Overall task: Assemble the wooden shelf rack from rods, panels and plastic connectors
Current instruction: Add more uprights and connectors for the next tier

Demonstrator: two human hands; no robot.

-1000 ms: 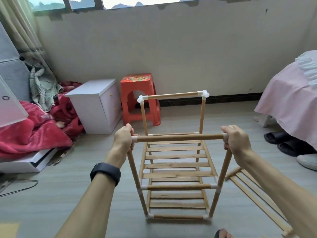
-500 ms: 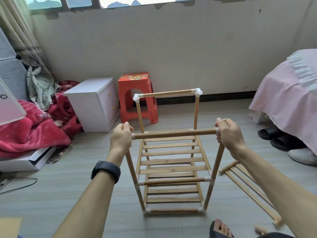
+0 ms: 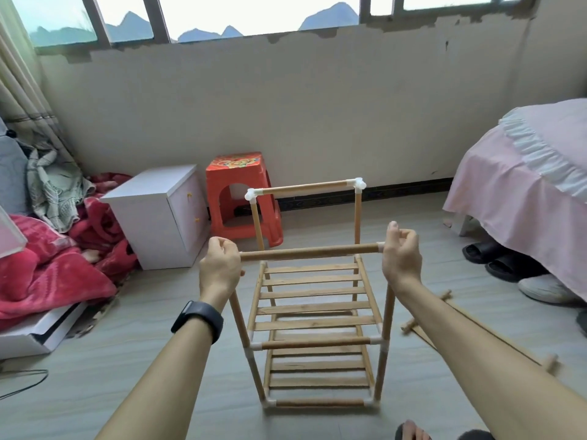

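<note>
Since the rack (image 3: 314, 309) at frame center looks light but wobbly w/ push-fit connectors (image 3: 360, 184), we hold it by its top front rod (image 3: 309, 251): left grip (image 3: 219, 265) & right grip (image 3: 401, 255) each curled round a rod end.

A tall wooden slat rack (image 3: 314, 309) stands on the grey plank floor (image 3: 95, 392). From it, a red plastic stool (image 3: 241, 198) sits at twelve o'clock, a white square cabinet (image 3: 158, 217) at ten, a loose wooden slat panel (image 3: 445, 296) at three.
</note>
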